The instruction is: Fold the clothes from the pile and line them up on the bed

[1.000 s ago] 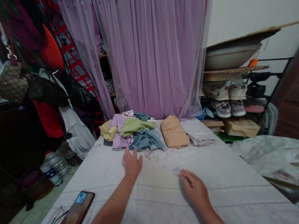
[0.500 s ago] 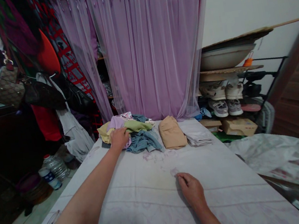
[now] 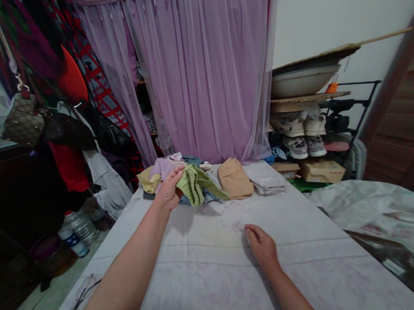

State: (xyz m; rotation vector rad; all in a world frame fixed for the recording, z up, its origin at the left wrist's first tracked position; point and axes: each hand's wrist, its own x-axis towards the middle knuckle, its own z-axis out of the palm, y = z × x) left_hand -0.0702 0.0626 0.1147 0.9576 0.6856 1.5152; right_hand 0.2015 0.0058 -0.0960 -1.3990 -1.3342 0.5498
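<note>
My left hand [image 3: 169, 190] is closed on a green garment [image 3: 193, 184], lifted over the front of a loose heap of clothes, its folds hanging down. In the heap are a lilac garment [image 3: 162, 167], a yellow garment [image 3: 148, 180] and some blue cloth, partly hidden behind the green one. To the right lie a folded tan garment [image 3: 235, 178] and a folded white-grey cloth [image 3: 269, 185]. My right hand [image 3: 261, 246], fingers curled together and nothing visible in them, is low over the white patterned sheet [image 3: 210, 275].
Eyeglasses [image 3: 74, 307] lie at the sheet's left edge. Behind the clothes hangs a purple curtain [image 3: 197, 72]. At right stands a rack with shoes [image 3: 305, 144], a basin [image 3: 303, 80] and a cardboard box [image 3: 323, 171]. Bags [image 3: 23, 121] hang at left, above plastic bottles [image 3: 80, 227] on the floor.
My left hand has taken hold of the green garment and raised it from the heap, toward me. My right hand stays curled in nearly the same place. The view has shifted slightly.
</note>
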